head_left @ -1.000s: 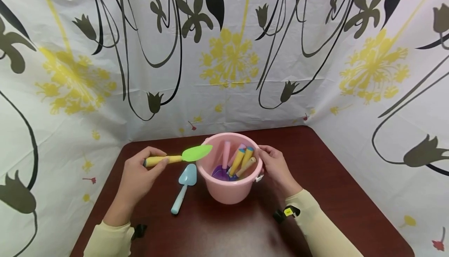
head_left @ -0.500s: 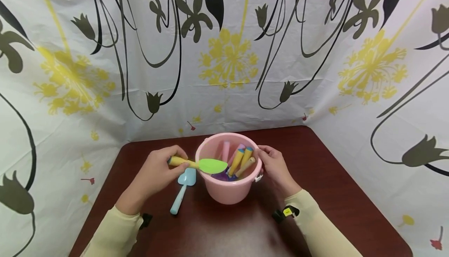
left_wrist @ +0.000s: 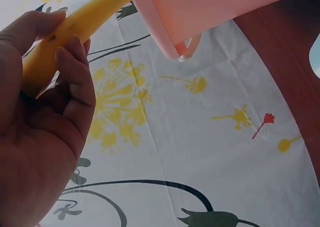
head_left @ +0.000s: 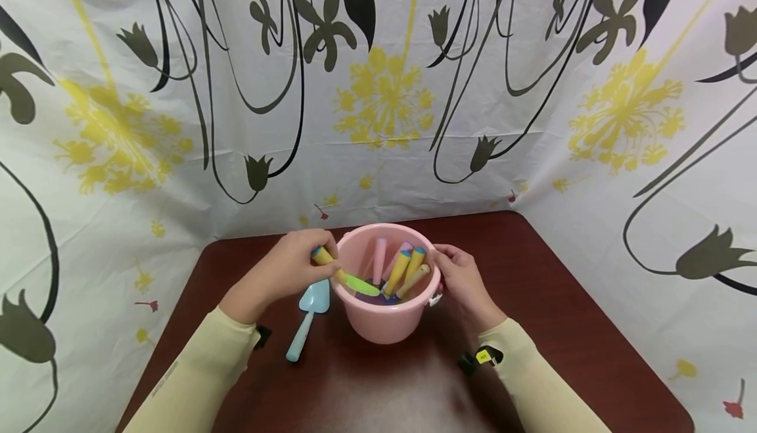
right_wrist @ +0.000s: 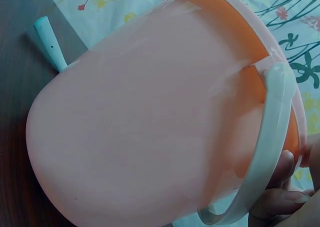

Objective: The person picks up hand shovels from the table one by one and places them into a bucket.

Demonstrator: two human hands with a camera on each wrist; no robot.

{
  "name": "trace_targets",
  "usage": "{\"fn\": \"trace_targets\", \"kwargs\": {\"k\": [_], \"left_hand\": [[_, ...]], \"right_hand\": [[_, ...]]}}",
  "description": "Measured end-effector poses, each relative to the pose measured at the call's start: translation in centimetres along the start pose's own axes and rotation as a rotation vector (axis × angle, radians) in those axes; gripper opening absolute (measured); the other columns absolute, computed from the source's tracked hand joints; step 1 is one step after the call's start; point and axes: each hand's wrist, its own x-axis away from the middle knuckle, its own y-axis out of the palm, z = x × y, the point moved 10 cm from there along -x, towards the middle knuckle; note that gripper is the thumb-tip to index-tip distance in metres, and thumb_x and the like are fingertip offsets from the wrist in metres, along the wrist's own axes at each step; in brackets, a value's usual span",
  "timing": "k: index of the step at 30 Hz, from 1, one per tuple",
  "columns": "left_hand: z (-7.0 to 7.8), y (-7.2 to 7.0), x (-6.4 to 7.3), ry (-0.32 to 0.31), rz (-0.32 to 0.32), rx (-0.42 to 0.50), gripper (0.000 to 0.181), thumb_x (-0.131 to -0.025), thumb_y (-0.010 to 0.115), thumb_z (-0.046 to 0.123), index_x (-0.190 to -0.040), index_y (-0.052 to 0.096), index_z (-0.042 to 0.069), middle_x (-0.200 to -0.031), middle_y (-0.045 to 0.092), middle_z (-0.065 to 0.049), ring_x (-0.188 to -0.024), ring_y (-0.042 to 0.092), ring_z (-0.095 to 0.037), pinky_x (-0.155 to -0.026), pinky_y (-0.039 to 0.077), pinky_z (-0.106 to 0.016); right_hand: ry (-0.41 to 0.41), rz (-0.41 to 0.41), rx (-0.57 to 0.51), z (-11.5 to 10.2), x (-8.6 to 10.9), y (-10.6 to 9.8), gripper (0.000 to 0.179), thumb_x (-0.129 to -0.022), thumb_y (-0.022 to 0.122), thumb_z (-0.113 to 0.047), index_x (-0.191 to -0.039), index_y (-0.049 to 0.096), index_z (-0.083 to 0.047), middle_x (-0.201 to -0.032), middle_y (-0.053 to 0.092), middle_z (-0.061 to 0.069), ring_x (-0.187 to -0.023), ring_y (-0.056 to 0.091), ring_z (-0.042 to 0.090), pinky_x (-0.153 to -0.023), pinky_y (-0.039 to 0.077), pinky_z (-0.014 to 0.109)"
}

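My left hand (head_left: 292,269) pinches the yellow handle of a toy trowel between thumb and fingers. The trowel's lime-green blade (head_left: 362,286) points down inside the pink bucket (head_left: 384,325), past its left rim. At the opposite side, my right hand (head_left: 468,283) holds the bucket's rim, fingers beside the pale bail handle (right_wrist: 270,132) in the right wrist view. Several tools stand in the bucket, including ones with yellow handles (head_left: 398,273), a pink handle (head_left: 380,261) and a tan handle (head_left: 415,280). Their lower ends are partly hidden.
A light blue toy trowel (head_left: 315,297) lies on the dark red-brown table (head_left: 355,387), left of the bucket, handle toward me. A white flowered cloth (head_left: 236,124) hangs behind the table and along both sides.
My left hand has moved right to the bucket, and the green blade has gone from left of the rim, over it, to pointing down inside. The right hand and bucket stay put.
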Motion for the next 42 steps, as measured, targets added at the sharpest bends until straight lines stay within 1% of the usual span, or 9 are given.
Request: {"fn": "trace_targets", "kwargs": {"k": [4, 10, 17, 20, 25, 27, 30, 36, 42], "left_hand": [[-0.1, 0.7, -1.0, 0.006, -0.053, -0.005, 0.019, -0.098, 0.086, 0.019, -0.096, 0.068, 0.023, -0.090, 0.067, 0.006, -0.084, 0.062, -0.019, -0.072, 0.058, -0.037], [0.0, 1.8, -2.5, 0.019, -0.113, -0.036, 0.021, -0.098, 0.086, 0.021, -0.105, 0.066, 0.018, -0.082, 0.063, 0.003, -0.074, 0.061, -0.016, -0.067, 0.055, -0.035], [-0.3, 3.4, -3.4, 0.011, -0.160, -0.042, 0.019, -0.103, 0.082, 0.025, -0.102, 0.065, 0.017, -0.078, 0.057, 0.001, -0.072, 0.056, -0.015, -0.066, 0.051, -0.034], [-0.7, 3.9, -3.6, -0.013, -0.164, -0.058, 0.020, -0.104, 0.080, 0.027, -0.113, 0.067, 0.014, -0.083, 0.061, 0.000, -0.074, 0.058, -0.016, -0.067, 0.052, -0.034], [-1.1, 4.0, -3.9, -0.043, -0.122, -0.101, 0.039, -0.105, 0.079, 0.028, -0.137, 0.068, 0.009, -0.112, 0.070, -0.002, -0.089, 0.064, -0.018, -0.077, 0.058, -0.037], [-1.1, 3.9, -3.9, -0.042, -0.098, -0.122, 0.043, -0.104, 0.080, 0.027, -0.141, 0.068, 0.008, -0.123, 0.069, -0.004, -0.097, 0.064, -0.020, -0.084, 0.059, -0.039], [-1.1, 3.8, -3.9, -0.036, -0.070, -0.140, 0.043, -0.104, 0.080, 0.026, -0.141, 0.068, 0.008, -0.131, 0.066, -0.005, -0.102, 0.064, -0.022, -0.090, 0.060, -0.041], [-1.7, 3.3, -3.7, -0.023, -0.013, -0.100, 0.031, -0.104, 0.078, 0.022, -0.132, 0.072, 0.009, -0.123, 0.062, -0.004, -0.093, 0.062, -0.020, -0.079, 0.059, -0.036], [-3.0, 2.1, -2.4, -0.038, 0.054, -0.047, 0.017, -0.104, 0.076, 0.021, -0.121, 0.073, 0.016, -0.118, 0.065, 0.000, -0.096, 0.064, -0.018, -0.078, 0.060, -0.037]], "right_hand": [[-0.017, 0.013, 0.008, 0.0, -0.2, -0.1, 0.038, -0.110, 0.068, -0.024, -0.138, 0.068, 0.002, -0.080, 0.067, 0.004, -0.054, 0.055, 0.008, -0.050, 0.048, 0.022], [-0.028, 0.028, 0.022, -0.1, -0.2, -0.1, 0.036, -0.111, 0.065, -0.023, -0.137, 0.069, 0.001, -0.079, 0.067, 0.002, -0.054, 0.055, 0.008, -0.050, 0.048, 0.022], [-0.014, 0.020, 0.009, 0.0, -0.1, 0.1, 0.035, -0.111, 0.066, -0.024, -0.137, 0.069, 0.001, -0.080, 0.067, 0.005, -0.054, 0.055, 0.009, -0.051, 0.049, 0.022], [-0.013, 0.014, 0.005, 0.0, -0.1, 0.1, 0.037, -0.111, 0.066, -0.024, -0.137, 0.069, 0.002, -0.080, 0.067, 0.005, -0.054, 0.055, 0.008, -0.051, 0.049, 0.022], [-0.014, 0.013, -0.010, -0.1, -0.1, 0.1, 0.037, -0.110, 0.068, -0.023, -0.137, 0.068, 0.003, -0.078, 0.067, 0.006, -0.052, 0.054, 0.007, -0.050, 0.048, 0.021], [-0.013, 0.013, -0.011, -0.1, 0.0, 0.1, 0.037, -0.110, 0.068, -0.023, -0.137, 0.068, 0.002, -0.079, 0.067, 0.006, -0.052, 0.054, 0.007, -0.050, 0.048, 0.021], [-0.013, 0.014, -0.004, -0.1, 0.0, 0.1, 0.037, -0.110, 0.068, -0.023, -0.138, 0.068, 0.002, -0.080, 0.068, 0.006, -0.053, 0.055, 0.007, -0.050, 0.049, 0.021], [-0.014, 0.025, 0.008, -0.1, -0.1, 0.0, 0.038, -0.110, 0.068, -0.025, -0.138, 0.069, 0.001, -0.080, 0.068, 0.006, -0.053, 0.055, 0.007, -0.050, 0.049, 0.021], [-0.007, 0.023, 0.012, 0.0, -0.1, 0.1, 0.039, -0.110, 0.069, -0.027, -0.139, 0.069, 0.000, -0.080, 0.068, 0.004, -0.053, 0.055, 0.008, -0.050, 0.049, 0.022]]}}
